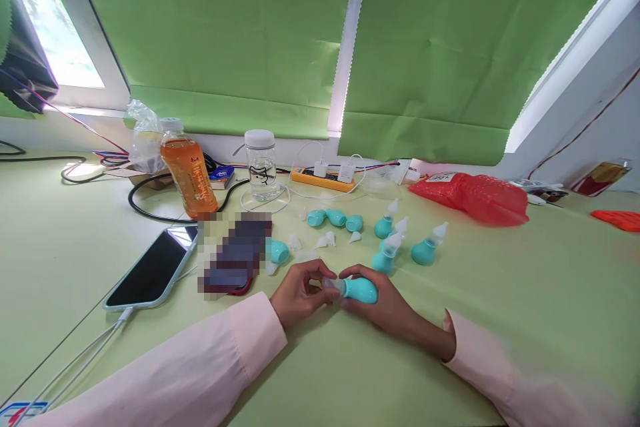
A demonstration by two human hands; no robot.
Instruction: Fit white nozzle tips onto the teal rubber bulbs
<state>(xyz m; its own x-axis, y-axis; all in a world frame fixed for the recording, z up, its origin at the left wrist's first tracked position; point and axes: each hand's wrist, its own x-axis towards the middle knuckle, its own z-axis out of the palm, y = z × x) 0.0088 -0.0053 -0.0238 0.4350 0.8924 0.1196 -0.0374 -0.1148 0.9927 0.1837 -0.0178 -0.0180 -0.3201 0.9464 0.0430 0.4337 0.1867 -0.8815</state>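
My right hand (383, 303) is wrapped round the teal bulb (361, 290) of a nasal aspirator lying sideways just above the table. At its left end, my left hand (299, 293) pinches the translucent nozzle (333, 285); the bulb's neck and the nozzle meet between my hands. Beyond my right hand, several aspirators stand upright with nozzles on, one of them an assembled aspirator (425, 250) at the right. Loose teal bulbs (335, 217) lie behind my hands, with small white tips (331, 238) near them. Another teal bulb (279, 251) rests left of my left hand.
To the left lie a phone (153, 270) with a charging cable and a second, blurred phone (237, 257). An orange drink bottle (189, 177), a clear jar (261, 170) and a yellow power strip (320, 180) stand behind. A red plastic package (470, 197) lies back right.
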